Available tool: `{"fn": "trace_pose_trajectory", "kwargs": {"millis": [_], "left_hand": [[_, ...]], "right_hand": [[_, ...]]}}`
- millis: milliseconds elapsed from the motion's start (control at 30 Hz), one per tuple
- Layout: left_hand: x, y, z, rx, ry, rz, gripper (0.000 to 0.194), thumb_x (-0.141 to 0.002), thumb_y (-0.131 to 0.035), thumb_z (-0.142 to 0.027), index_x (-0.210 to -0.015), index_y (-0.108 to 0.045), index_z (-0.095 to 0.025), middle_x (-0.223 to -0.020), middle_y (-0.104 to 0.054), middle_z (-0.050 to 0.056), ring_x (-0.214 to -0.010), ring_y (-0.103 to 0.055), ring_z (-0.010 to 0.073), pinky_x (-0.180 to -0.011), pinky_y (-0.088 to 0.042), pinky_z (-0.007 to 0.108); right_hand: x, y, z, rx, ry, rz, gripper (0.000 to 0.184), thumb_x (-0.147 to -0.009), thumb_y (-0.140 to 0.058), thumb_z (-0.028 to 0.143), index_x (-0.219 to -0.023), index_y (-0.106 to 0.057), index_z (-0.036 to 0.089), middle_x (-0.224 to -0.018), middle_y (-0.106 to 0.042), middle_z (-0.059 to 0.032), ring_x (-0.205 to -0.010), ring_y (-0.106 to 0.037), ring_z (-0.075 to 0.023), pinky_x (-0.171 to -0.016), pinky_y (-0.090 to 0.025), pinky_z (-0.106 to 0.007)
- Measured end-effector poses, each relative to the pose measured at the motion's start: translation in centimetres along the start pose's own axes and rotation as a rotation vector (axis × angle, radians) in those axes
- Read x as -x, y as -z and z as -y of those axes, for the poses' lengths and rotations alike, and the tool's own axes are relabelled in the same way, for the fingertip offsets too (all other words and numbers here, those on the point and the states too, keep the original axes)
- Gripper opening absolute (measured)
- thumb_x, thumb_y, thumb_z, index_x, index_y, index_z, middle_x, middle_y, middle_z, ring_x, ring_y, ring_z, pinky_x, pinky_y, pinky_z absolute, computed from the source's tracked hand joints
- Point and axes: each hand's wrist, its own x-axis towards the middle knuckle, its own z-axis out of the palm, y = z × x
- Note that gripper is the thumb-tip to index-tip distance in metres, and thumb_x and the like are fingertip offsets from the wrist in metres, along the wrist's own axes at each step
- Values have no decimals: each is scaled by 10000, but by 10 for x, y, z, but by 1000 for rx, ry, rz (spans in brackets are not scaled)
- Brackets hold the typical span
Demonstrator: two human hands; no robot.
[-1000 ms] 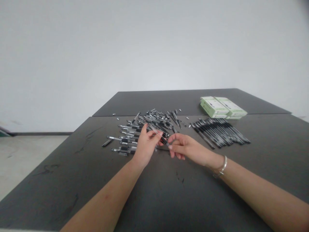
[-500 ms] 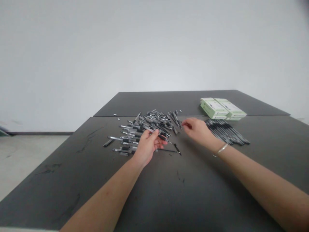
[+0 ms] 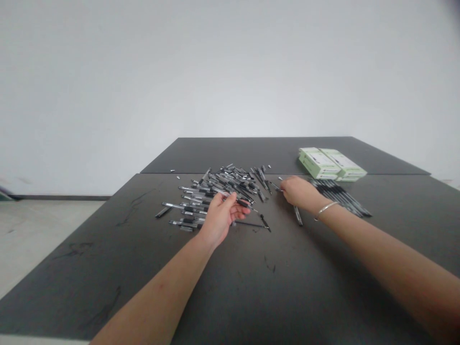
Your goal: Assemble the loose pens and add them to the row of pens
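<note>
My left hand (image 3: 223, 213) is closed round a gel pen (image 3: 241, 202), clear-barrelled with a black grip; its thin bare end points right, with no cap on it. Just below that end, a small black piece (image 3: 265, 221) and a thin dark refill (image 3: 249, 224) lie on the table. My right hand (image 3: 299, 190) is low over the table, left of the row of pens (image 3: 343, 197), fingertips pinched together beside a small silver tip (image 3: 280, 178). What they pinch is hidden. From under this hand juts a clear, dark-ended pen piece (image 3: 298, 215); whether held or lying, I cannot tell.
A heap of loose pens and pen parts (image 3: 230, 182) spreads behind and left of my left hand. Green-and-white boxes (image 3: 336, 165) stand at the back right. The dark table (image 3: 230, 287) has a seam behind the heap. A pale wall (image 3: 230, 72) rises beyond.
My right hand has left the pen's end and moved right, towards the row of pens. The pen piece under it has come into view. My left hand keeps the pen almost still.
</note>
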Motion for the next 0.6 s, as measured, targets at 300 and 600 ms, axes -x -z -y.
{"fn": "trace_pose_trajectory", "kwargs": {"millis": [300,600], "left_hand": [[2,-1,-3,40,-6,28,205,-812,-648,-282,-852,-498,-148,-786,-705,83,-619,-684,154,-536,-512,215],[1,-2,-4,76,-12,20,179,-787,-672,-245,-833,-558,-115,-783,-717,95,-627,-687,154,-553,-518,211]], "right_hand": [[9,11,16,-194,-77,-110,148,-809,-501,208,-866,-621,141,-827,-711,-120,-797,-666,-221,-707,-454,-286],[46,20,68,-1533,-56,-77,184,-816,-577,295,-953,-561,173,-846,-715,-72,-649,-636,-133,-582,-496,-254]]}}
